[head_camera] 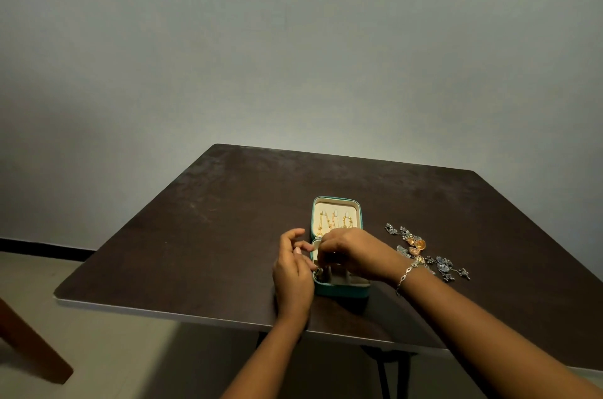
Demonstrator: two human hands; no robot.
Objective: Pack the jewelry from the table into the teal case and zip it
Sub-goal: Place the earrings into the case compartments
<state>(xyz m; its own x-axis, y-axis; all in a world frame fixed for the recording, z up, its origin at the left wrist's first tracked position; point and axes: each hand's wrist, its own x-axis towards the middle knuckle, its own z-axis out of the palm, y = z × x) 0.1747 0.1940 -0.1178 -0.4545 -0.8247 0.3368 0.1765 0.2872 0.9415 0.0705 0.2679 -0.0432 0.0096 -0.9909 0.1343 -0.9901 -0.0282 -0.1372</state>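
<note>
Lower centre of the frame, on the dark brown square counter (228,235): small teal zip-around jewelry case with cream lining (339,291) lies open, lid half laid flat toward the wall, tray half nearest the person. Gold chains and drop earrings (336,222) already sit fastened on the cream lid panel, so part of the packing looks done. Left hand (292,271) rests against the case's left edge, fingers loosely curled, thumb and forefinger seemingly pinching something small at the tray's near-left corner; cannot tell what. Right hand (352,255) hovers over the tray compartments, fingers bunched together pointing down, apparently seating a small piece; the piece itself is hidden. Thin silver chain bracelet (405,278) is worn on the right wrist. Right of the case, just beside the right wrist, a loose heap of grey-silver floral jewelry with orange-gold round pieces (421,252) lies unpacked on the counter. Judgement: roughly midway; that heap remains to go in, then closing and zipping. No brand, label or writing readable anywhere.
</note>
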